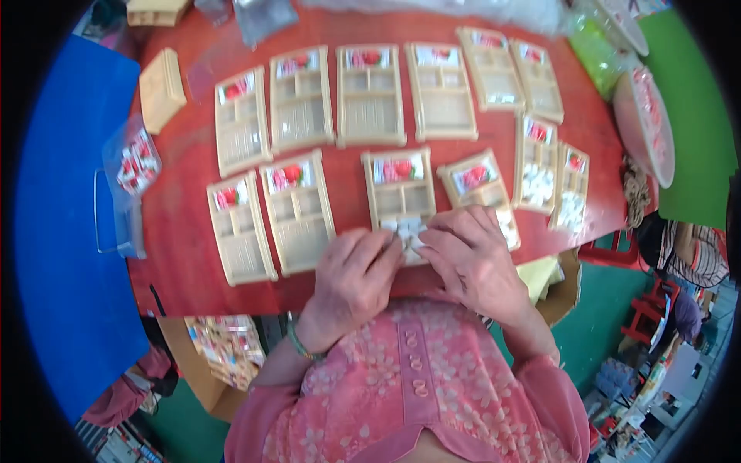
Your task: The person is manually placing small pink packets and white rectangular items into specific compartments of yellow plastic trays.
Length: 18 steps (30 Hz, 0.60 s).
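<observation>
A beige compartment tray point(401, 198) lies at the near middle of the red table, a red-and-white picture card in its top section. Small white pieces point(407, 228) lie in its large lower section. Over that section my left hand point(351, 274) is closed, fingertips together at its left side. My right hand point(475, 258) is closed too, its thumb and fingers pinched at the white pieces from the right. What either hand holds is hidden. Beside my right hand, a tilted beige tray point(472, 180) also has white pieces, partly covered by the hand.
Similar trays point(370, 100) with cards stand in rows across the red table point(185, 255). Two at right hold white pieces point(538, 185). A clear bin point(139, 166) of red-and-white packets is at left, stacked trays point(160, 91) behind it, a pink-filled bowl point(648, 127) at right.
</observation>
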Tool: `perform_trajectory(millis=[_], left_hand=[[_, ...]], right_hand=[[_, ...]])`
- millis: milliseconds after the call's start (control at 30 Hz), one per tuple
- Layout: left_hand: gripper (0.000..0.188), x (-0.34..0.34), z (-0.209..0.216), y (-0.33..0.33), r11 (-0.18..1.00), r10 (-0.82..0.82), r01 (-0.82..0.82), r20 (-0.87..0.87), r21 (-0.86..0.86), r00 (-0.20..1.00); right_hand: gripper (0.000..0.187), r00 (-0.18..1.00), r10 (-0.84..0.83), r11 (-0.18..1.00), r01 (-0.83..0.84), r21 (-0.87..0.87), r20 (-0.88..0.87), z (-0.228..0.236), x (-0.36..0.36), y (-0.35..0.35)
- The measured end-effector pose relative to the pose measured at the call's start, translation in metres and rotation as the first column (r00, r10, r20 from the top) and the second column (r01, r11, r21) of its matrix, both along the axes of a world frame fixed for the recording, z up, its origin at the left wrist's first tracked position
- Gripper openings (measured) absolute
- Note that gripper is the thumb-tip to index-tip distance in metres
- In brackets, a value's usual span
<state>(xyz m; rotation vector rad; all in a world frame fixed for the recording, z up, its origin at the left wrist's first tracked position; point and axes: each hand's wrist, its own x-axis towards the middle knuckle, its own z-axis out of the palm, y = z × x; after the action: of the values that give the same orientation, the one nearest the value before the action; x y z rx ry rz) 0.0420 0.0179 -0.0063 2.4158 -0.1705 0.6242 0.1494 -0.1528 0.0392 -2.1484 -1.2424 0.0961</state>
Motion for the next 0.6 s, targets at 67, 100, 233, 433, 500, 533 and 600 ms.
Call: perform_trajectory(millis=[67, 100, 233, 433, 500, 533, 600], left_hand=[[0.028, 0.001, 0.002, 0.001, 1.0, 0.005, -0.005, 0.01, -0.01, 1.0], [0.028, -0.002, 0.003, 0.001, 0.999, 0.004, -0.004, -0.014, -0.033, 1.0], [0.03, -0.014, 0.0, -0.001, 0.996, -0.014, 0.013, -0.016, -0.088, 1.0], [0.03, -0.015, 0.001, -0.003, 0.996, -0.023, 0.024, 0.009, -0.082, 1.0], [0.03, -0.007, -0.003, 0.006, 0.994, -0.032, 0.029, -0.021, -0.11, 0.999], [0.031, -0.004, -0.004, 0.007, 0.995, -0.022, 0.023, 0.011, -0.101, 1.0], [0.031, -0.004, -0.009, 0.005, 0.991, 0.017, -0.02, -0.021, -0.134, 1.0]], right_hand=[[0.017, 0.999, 0.027, 1.0, -0.027, 0.009, 0.048, 0.019, 0.026, 0.003], [0.016, 0.997, 0.016, 1.0, -0.017, 0.013, 0.069, 0.028, 0.039, 0.004], [0.017, 0.983, -0.184, 0.976, 0.182, 0.12, 0.009, 0.043, 0.12, 0.035], [0.033, 0.882, -0.269, 0.962, 0.268, 0.058, 0.386, -0.037, 0.32, 0.135], [0.05, 0.901, -0.268, 0.925, 0.339, -0.17, 0.341, -0.047, 0.338, 0.165], [0.043, 0.869, -0.087, 0.916, 0.261, -0.303, 0.486, -0.042, 0.336, 0.176], [0.032, 0.929, 0.215, 0.821, -0.005, -0.57, 0.302, -0.002, 0.323, 0.2]])
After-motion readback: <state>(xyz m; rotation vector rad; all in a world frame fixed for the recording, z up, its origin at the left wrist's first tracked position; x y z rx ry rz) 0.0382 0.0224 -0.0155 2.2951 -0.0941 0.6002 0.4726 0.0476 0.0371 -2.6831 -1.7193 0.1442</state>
